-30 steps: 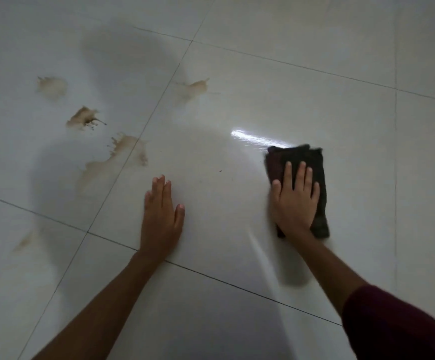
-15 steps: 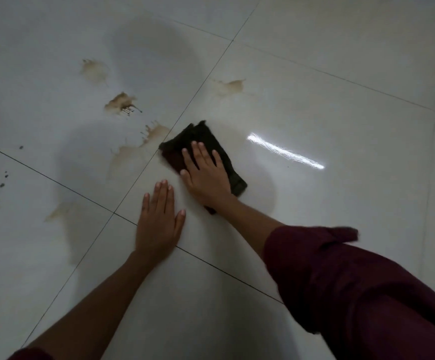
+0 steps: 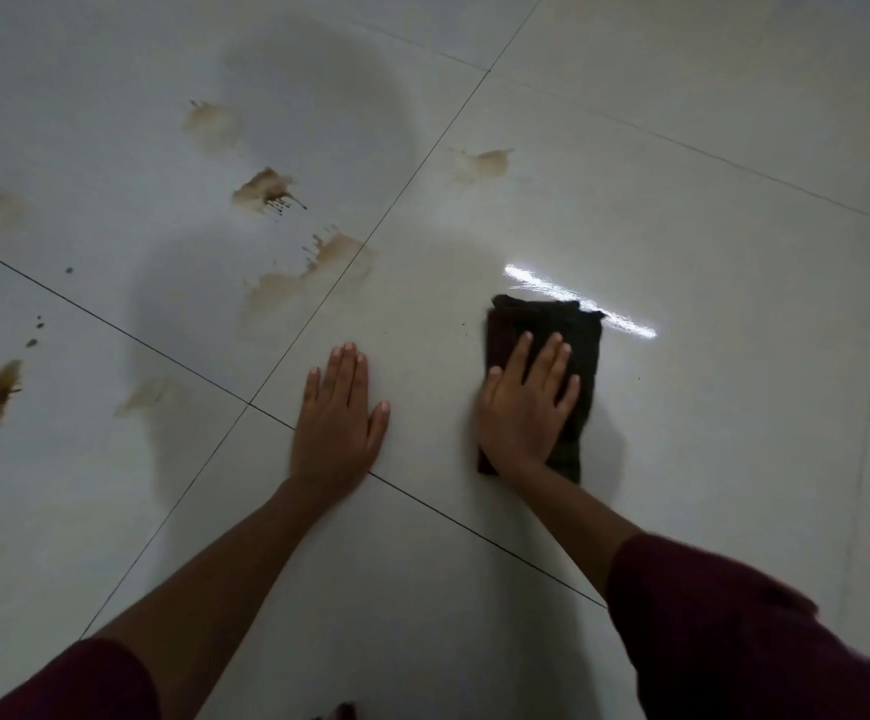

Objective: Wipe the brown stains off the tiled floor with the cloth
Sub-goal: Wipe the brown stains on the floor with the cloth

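Left hand: flat, palm down, fingers together, arm extended. Right hand: flat, palm down, fingers spread, maroon sleeve pushed up.

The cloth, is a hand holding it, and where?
The right hand presses flat on the cloth's near half, not gripping it. The left hand rests bare on the floor.

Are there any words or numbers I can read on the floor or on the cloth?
None: no words, numbers or signs show anywhere.
The dark cloth under the right hand is plain.
The tiled floor bears only brown stains and a streak of glare.
The left hand lies flat on bare tile.
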